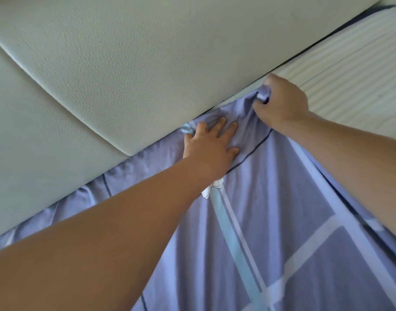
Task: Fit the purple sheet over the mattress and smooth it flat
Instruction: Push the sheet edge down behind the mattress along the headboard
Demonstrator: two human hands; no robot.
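Note:
The purple sheet [271, 209], checked with pale and teal stripes and a small white flower, covers the near and left part of the mattress. Bare mattress [349, 70], cream and ribbed, shows at the upper right. My left hand [211, 143] lies flat on the sheet with fingers spread, close to the headboard. My right hand [282, 102] grips a bunched edge of the sheet at the gap between mattress and headboard. The sheet is pulled into folds between the two hands.
A padded, pale grey-green leather headboard [125, 63] fills the upper left, tight against the mattress edge. A dark narrow gap runs along it toward the upper right.

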